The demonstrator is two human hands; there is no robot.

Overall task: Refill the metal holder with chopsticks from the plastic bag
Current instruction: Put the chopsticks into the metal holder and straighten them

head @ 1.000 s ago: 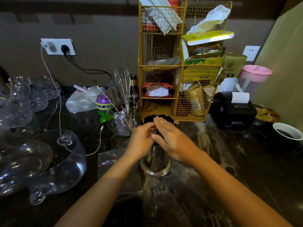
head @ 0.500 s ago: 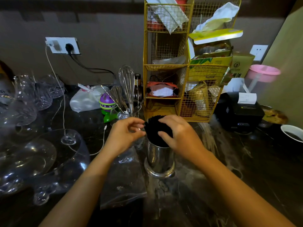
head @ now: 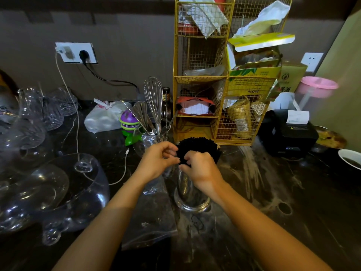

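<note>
Currently, the step in hand appears to be settling the chopsticks (head: pixel 197 147) in the holder (head: pixel 190 196). The black bundle stands upright in the steel cup, ends fanned out above the rim. The holder stands on the dark counter (head: pixel 273 212), just in front of the yellow rack (head: pixel 220 79).

Grip state:
- Right hand (head: pixel 203 171): fingers curled over the near edge of the bundle, thumb and fingertips pressed together on a few stick ends at its left side.
- Left hand (head: pixel 158 161): fingers bent toward the thumb in a pinch at the bundle's left edge. Whether it holds a stick or only touches the ends cannot be told.

The bag (head: pixel 150 218) lies flat on the counter, just left of the holder and under the left forearm. It looks empty or nearly so; its contents cannot be confirmed.

Judgement: the task is close to done. The next move calls for pressing or tapping the raised sticks down so that the ends sit level, while keeping the holder steady, since a tall loaded cup may tip if pushed sideways. After that, check the bag for leftovers.

Count:
- Holder: one.
- Bag (task item): one.
- Chopsticks: one dense bundle; single sticks too many and too fine to count.
- Hands: two, both at the bundle.
- Whisk (head: pixel 153 98): one, in a glass jar behind the left hand.
</note>
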